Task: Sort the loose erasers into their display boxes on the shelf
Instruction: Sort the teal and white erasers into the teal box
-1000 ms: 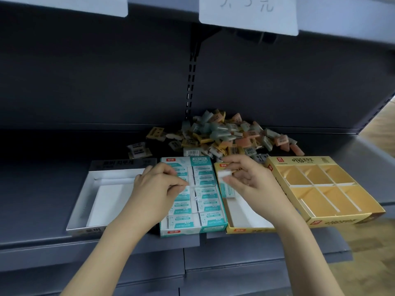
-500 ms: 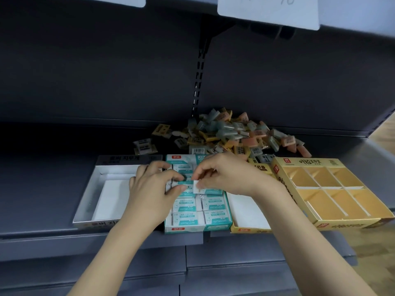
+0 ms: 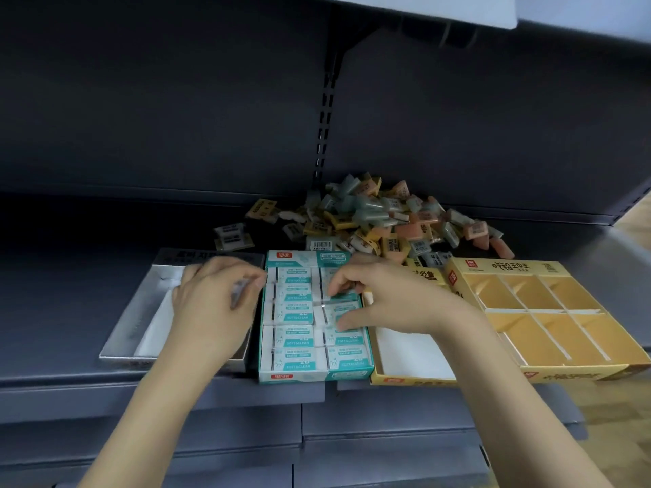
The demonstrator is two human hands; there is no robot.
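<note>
dark grey metal back panel (image 3: 158, 100) behind the shelf, with a slotted black upright (image 3: 326, 110) at its centre. white blank price card (image 3: 422, 10) hanging at the top edge. light wooden floor (image 3: 630, 427) visible lower right, beside grey lower shelf fronts (image 3: 352, 438).

Four display boxes (image 3: 394, 380), two hands (image 3: 211, 304), one eraser pile (image 3: 380, 220)

The white-and-teal erasers (image 3: 292, 313) in the teal box (image 3: 271, 373), centre of the frame, read "2B" and "SOFT&CLEAN". Print on the yellow box (image 3: 507, 267) at right and the grey box (image 3: 197, 257) at left is too blurred to read.
</note>
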